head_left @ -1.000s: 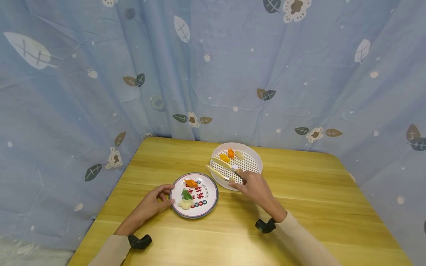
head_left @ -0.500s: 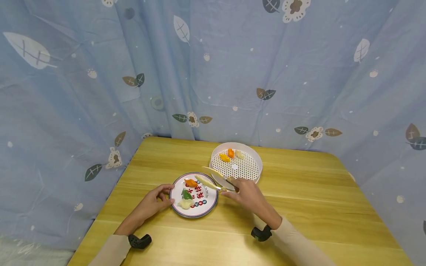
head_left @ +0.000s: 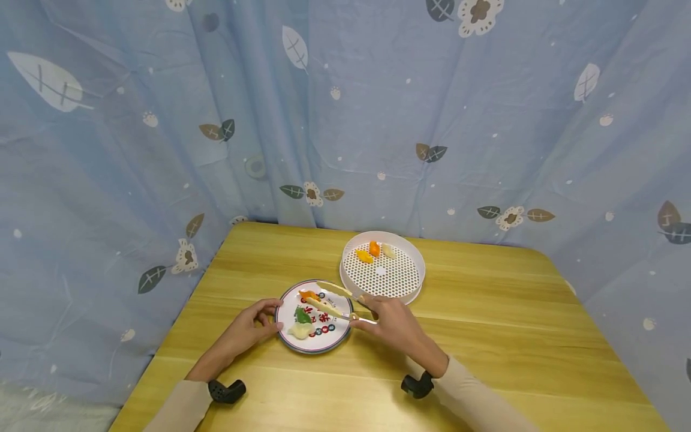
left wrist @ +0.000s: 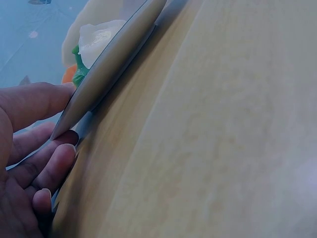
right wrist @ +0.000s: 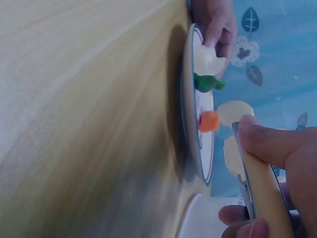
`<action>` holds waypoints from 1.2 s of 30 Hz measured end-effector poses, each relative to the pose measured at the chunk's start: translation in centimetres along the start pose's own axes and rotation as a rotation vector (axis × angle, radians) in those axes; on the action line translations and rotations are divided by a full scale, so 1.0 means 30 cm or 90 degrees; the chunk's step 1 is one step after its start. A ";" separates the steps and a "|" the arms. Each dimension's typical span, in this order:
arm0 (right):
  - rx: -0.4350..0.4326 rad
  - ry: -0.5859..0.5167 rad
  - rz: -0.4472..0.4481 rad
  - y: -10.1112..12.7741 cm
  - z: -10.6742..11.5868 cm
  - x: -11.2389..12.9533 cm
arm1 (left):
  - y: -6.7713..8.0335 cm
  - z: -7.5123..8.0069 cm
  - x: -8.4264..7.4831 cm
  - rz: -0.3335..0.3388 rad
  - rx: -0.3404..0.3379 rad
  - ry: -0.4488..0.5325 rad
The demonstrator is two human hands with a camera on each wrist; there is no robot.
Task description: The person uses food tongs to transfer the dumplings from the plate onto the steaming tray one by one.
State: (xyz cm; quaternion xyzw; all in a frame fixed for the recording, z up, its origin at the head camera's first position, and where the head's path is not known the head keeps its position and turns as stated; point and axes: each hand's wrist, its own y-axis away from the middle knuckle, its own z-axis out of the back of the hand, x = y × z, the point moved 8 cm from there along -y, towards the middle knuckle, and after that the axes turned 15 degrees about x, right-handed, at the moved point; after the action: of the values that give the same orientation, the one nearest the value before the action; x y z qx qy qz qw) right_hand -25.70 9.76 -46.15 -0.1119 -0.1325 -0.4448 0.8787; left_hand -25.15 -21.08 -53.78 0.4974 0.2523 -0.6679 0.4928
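My left hand [head_left: 249,327] pinches the near-left rim of a white plate [head_left: 324,346] with red characters, thumb on top and fingertips underneath. On the plate lie an orange dumpling-shaped piece [head_left: 308,296], a green one [head_left: 303,316] and a white one [head_left: 301,330]. With my right hand [head_left: 396,324] I hold metal tongs [right wrist: 267,191] with pale, flat tips. Those tips are spread apart over the plate's far right part, one of them overlapping the orange piece in the head view. Nothing shows between them.
Behind and right of the plate stands a round white steamer tray [head_left: 402,279] with a perforated bottom. It holds a yellow piece [head_left: 364,257], an orange piece and a pale piece [head_left: 388,251]. A patterned blue curtain [head_left: 378,120] hangs along the back of the wooden table [head_left: 486,312].
My right hand has carried the spread tongs leftward and toward me, from over the steamer tray to over the plate. The left hand and the plate have stayed put.
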 end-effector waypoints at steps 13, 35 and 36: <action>-0.009 -0.001 0.025 -0.015 -0.041 0.013 | -0.001 -0.001 0.000 -0.007 0.009 0.011; -0.033 0.038 0.058 -0.030 -0.069 0.016 | -0.003 -0.002 0.000 -0.004 0.007 0.007; -0.034 0.037 0.059 -0.030 -0.068 0.017 | -0.003 -0.002 -0.001 -0.005 0.007 0.008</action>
State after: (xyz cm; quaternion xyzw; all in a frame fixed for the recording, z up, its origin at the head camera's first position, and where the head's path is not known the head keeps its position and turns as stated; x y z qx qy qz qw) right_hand -25.88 8.21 -47.84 -0.1282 -0.0900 -0.4099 0.8986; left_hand -25.19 -21.00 -53.79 0.5034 0.2535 -0.6679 0.4860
